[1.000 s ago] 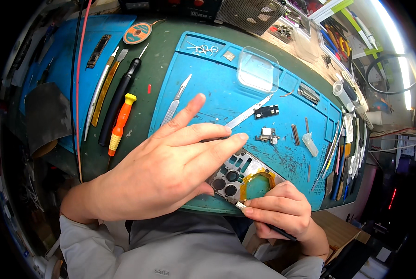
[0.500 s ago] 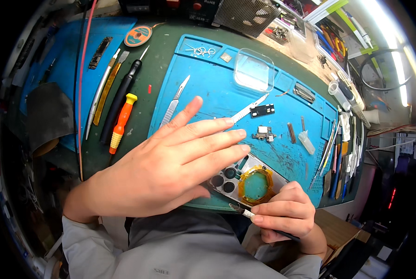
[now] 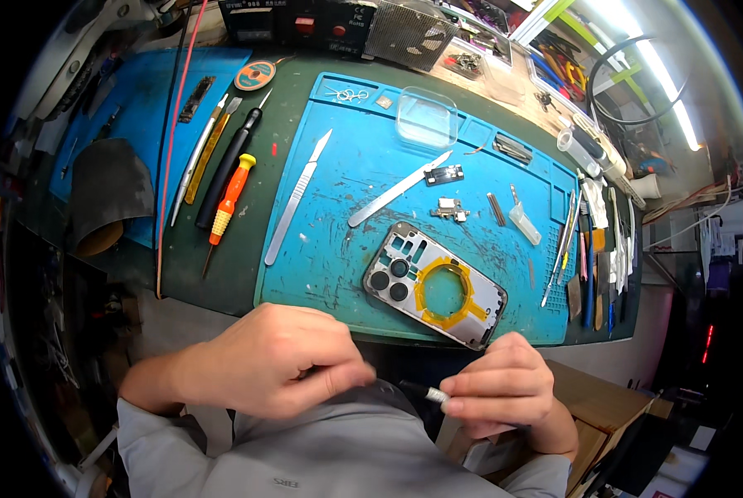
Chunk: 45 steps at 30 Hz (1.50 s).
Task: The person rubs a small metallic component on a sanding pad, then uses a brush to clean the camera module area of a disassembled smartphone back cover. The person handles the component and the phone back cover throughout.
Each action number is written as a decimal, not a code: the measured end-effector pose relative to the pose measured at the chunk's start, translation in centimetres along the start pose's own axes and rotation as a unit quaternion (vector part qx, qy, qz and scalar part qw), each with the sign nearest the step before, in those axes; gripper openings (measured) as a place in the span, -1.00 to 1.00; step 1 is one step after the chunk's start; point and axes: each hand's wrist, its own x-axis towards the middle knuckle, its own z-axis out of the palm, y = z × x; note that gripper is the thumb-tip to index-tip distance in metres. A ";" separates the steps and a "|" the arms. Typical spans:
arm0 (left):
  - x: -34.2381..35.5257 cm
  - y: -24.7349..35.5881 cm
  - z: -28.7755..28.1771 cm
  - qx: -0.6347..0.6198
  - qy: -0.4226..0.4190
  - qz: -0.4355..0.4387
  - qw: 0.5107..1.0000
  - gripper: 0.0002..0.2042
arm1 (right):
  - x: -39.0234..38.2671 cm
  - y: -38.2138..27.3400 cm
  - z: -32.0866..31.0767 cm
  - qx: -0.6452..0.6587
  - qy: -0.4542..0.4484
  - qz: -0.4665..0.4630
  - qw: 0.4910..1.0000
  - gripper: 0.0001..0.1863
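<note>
My right hand (image 3: 508, 386) grips a slim dark pen-shaped tool (image 3: 434, 394) with a pale band; its tip points left over my lap. My left hand (image 3: 284, 361) is apart from that tip, its fingers curled in and its thumb and fingertips blurred; whether anything is pinched there is hidden. Just beyond my hands, a phone frame (image 3: 489, 300) lies tilted on the blue mat (image 3: 338, 290). It has dark camera lens rings at its left end and yellow tape around a big round hole. Neither hand touches it.
Two scalpels (image 3: 297, 199) (image 3: 400, 191), a small black part (image 3: 444, 174) and a metal part (image 3: 449, 210) lie on the mat. A clear box (image 3: 426, 118) stands behind. An orange screwdriver (image 3: 233, 199) lies left; several tools (image 3: 591, 257) line the right edge.
My left hand has drawn back toward my body from above the phone frame, its fingers going from spread to curled. The frame now lies uncovered. The right hand still holds the tool.
</note>
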 end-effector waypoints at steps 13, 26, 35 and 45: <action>1.0 0.5 2.2 -0.351 0.002 -0.171 0.921 -0.86 | 0.0 0.1 1.4 0.006 0.025 0.019 0.999 -0.53; 1.7 -1.9 1.0 0.308 0.278 0.096 0.905 -0.55 | 0.1 0.1 0.5 0.021 0.029 0.162 0.986 -0.68; 2.2 -2.2 0.2 0.324 0.204 0.036 0.923 -0.41 | 2.0 2.5 0.5 -0.057 -0.013 0.106 0.993 -0.52; 2.3 -2.3 0.2 0.305 0.183 0.018 0.934 -0.45 | 2.0 2.9 0.2 -0.030 -0.041 0.128 0.990 -0.54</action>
